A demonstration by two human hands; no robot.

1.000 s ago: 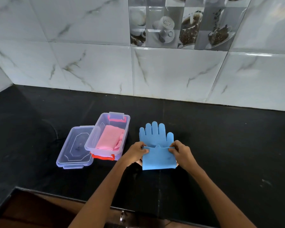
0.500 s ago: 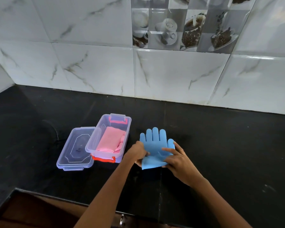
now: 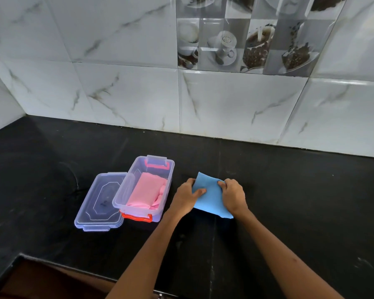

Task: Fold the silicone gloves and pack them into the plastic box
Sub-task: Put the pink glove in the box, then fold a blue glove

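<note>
Holding the blue glove (image 3: pixel 211 196) in both hands on the black counter (image 3: pixel 289 201), just right of the plastic box (image 3: pixel 170 169). Left hand (image 3: pixel 186 196) grips its left edge: thumb lies on top of the blue surface, fingers curl round the far-left edge. Right hand (image 3: pixel 233 196) grips the right side, fingers curled down over the top near the far-right corner. Glove reads as a folded, roughly rectangular blue patch; no glove fingers visible, so they're tucked under or hidden by my hands, can't tell which. Near right corner of the patch sticks out past my right wrist and lies flat on the counter. Far corner points up toward the wall between my two hands.

Plastic box: clear, open, long axis running away from me, red-orange latch (image 3: pixel 136 217) on the near end and another on the far end. Pink glove (image 3: pixel 145 192) already inside, folded, filling the near and middle part of the box; some pink fingers show at its right side against the box wall. Clear lid (image 3: pixel 99 203) lies flat on the counter touching the box's left side, partly tucked under the box's rim by the look of it.

Marble-look wall tiles (image 3: pixel 117 93) behind the counter, with a coffee-print tile panel (image 3: pixel 246 39) above. Both forearms bare, reaching in from the near edge.
</note>
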